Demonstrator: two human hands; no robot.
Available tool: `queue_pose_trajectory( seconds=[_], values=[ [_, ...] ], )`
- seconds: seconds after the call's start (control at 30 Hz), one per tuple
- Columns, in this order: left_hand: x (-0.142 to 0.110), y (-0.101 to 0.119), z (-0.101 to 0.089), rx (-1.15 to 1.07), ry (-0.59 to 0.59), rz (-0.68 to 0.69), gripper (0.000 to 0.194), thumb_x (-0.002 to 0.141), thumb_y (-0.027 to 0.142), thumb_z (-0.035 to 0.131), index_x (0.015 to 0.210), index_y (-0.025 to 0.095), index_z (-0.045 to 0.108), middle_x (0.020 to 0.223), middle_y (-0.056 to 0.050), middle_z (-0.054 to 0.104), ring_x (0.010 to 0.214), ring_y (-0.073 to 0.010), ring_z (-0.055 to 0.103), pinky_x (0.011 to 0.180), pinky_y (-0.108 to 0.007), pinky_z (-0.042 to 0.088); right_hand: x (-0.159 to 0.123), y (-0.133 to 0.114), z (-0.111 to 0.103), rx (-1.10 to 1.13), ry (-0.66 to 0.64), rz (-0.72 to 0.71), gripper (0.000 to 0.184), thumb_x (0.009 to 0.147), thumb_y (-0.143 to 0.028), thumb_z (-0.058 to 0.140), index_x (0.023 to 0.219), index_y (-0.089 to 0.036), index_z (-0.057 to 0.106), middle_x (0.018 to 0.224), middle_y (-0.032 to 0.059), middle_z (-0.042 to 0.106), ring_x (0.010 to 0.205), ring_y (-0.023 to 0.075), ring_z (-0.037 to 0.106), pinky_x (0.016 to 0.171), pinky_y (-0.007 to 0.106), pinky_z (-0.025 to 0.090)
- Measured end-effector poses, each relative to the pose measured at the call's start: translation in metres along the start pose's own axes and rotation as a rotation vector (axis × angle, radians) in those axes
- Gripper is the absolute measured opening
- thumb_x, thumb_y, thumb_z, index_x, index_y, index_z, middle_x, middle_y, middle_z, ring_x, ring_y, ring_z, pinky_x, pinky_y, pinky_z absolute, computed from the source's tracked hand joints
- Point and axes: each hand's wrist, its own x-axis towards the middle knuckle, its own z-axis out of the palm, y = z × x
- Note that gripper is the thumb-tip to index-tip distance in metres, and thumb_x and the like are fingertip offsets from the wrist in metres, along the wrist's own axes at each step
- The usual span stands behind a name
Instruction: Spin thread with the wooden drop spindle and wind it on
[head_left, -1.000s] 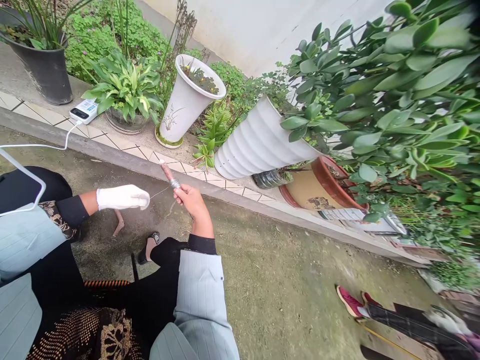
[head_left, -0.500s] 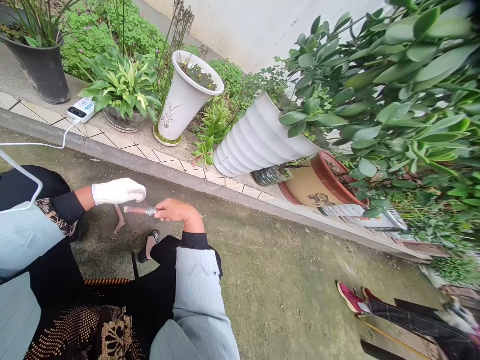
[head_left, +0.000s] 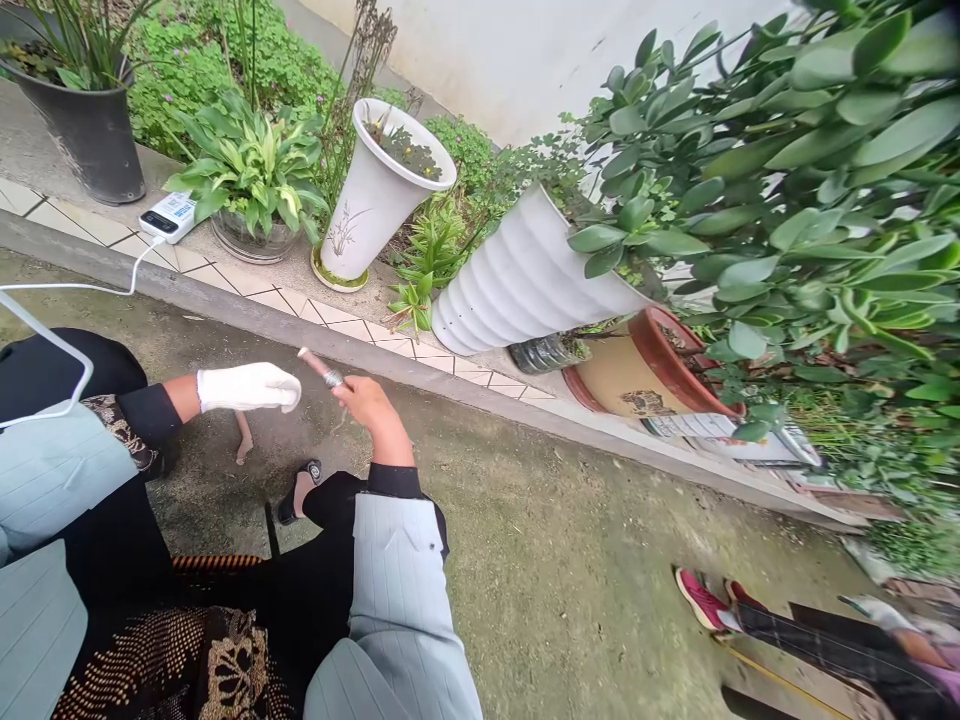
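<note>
At the far left, the black pot [head_left: 94,145] stands on the ledge [head_left: 244,285], with the white power bank [head_left: 171,217] and its cable [head_left: 135,265] just beside it, much as half a second ago. Below the ledge is the left hand [head_left: 251,387], in a white glove, its fingers curled with the tips bent down; whether they pinch any wire is too small to tell. It has shifted slightly right. A bent stick [head_left: 244,440] lies on the ground [head_left: 562,560] under it, its upper end hidden by the glove.

Near the left hand, and now apart from it, is the held stick [head_left: 313,363]. Half a second ago it lay almost level, its free end just under the glove; now it slants up and left, that end raised towards the ledge. Silvery wire [head_left: 331,378] is wound round it, right by the fingers of the bare right hand [head_left: 366,400], which is closed on its lower end.

Far right, a co-worker's gloved hand [head_left: 881,611] shows more clearly than before, farther left, beyond the red shoes [head_left: 699,600].
</note>
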Motion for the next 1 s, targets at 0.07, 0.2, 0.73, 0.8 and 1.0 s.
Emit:
queue_pose_trajectory(
  seconds=[0.07,0.2,0.73,0.8,1.0],
  values=[
    [-0.002,0.001,-0.004,0.061,0.036,-0.025,0.028,0.09,0.032,0.045,0.073,0.011,0.055,0.07,0.001,0.051,0.066,-0.0099,0.042,0.065,-0.021,0.034,-0.001,-0.005,0.008,-0.145,-0.356,-0.071,0.015,0.081,-0.026,0.057,0.07,-0.016,0.058,0.062,-0.0009,0.056,0.054,0.0089,0.045,0.055,0.023,0.032],
    [-0.004,-0.004,-0.007,-0.034,0.052,-0.038,0.025,0.088,0.031,0.047,0.074,0.011,0.053,0.07,0.001,0.051,0.066,-0.01,0.041,0.064,-0.02,0.035,-0.015,-0.014,0.004,0.141,-0.804,-0.348,0.02,0.081,-0.035,0.059,0.08,-0.015,0.06,0.065,-0.0034,0.054,0.054,0.0065,0.043,0.054,0.021,0.034],
    [0.001,-0.009,0.012,0.167,-0.108,0.036,0.029,0.09,0.033,0.041,0.076,0.014,0.058,0.073,-0.001,0.059,0.067,-0.0117,0.05,0.065,-0.019,0.037,0.005,-0.001,0.009,-0.189,-0.048,0.027,0.02,0.081,-0.032,0.057,0.068,-0.016,0.058,0.061,0.0003,0.057,0.054,0.0102,0.046,0.054,0.024,0.03],
    [0.0,-0.01,0.008,0.173,-0.087,0.042,0.029,0.089,0.034,0.042,0.074,0.014,0.057,0.07,0.0,0.057,0.064,-0.0111,0.047,0.062,-0.019,0.035,0.003,-0.006,0.015,-0.288,-0.357,-0.031,0.019,0.079,-0.029,0.059,0.065,-0.016,0.057,0.059,-0.0002,0.056,0.053,0.0101,0.046,0.054,0.024,0.03],
    [-0.001,-0.011,-0.002,-0.008,0.022,0.006,0.033,0.087,0.043,0.047,0.079,0.013,0.058,0.069,-0.001,0.055,0.061,-0.011,0.045,0.057,-0.02,0.036,-0.019,-0.011,-0.002,0.335,-0.573,-0.387,0.021,0.079,-0.036,0.062,0.079,-0.015,0.059,0.064,-0.003,0.053,0.052,0.0065,0.042,0.052,0.021,0.032]
  ],
)
